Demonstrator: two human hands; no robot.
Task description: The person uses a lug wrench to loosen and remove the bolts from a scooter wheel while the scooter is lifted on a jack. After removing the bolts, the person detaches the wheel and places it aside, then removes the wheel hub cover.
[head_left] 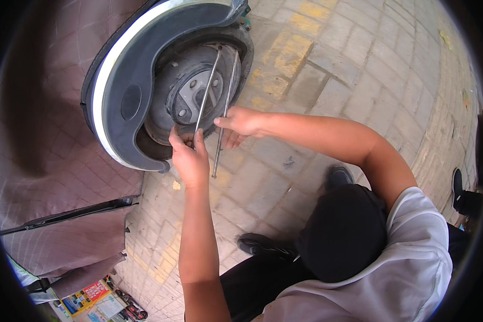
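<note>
My left hand (189,155) pinches the lower end of a long, thin silver metal rod (206,96) between thumb and fingers. My right hand (238,124) grips a second long metal rod (230,88), which looks ribbed along its upper part and has a small knob at its lower end. Both rods slant upward side by side, their upper ends over the right part of a dusty dark wheel (166,115). Whether their tips touch it I cannot tell. A grey hub plate with bolts (190,96) sits at the wheel's middle. Around the wheel's left side curves a black-and-white fender (124,70).
Quilted maroon covering (53,107) fills the left side. At the lower left are colourful packages (88,298) and small dark items (130,308). Paving bricks (349,80) spread to the right. My knee (343,236) is bent close by. Another person's shoe (457,189) shows at far right.
</note>
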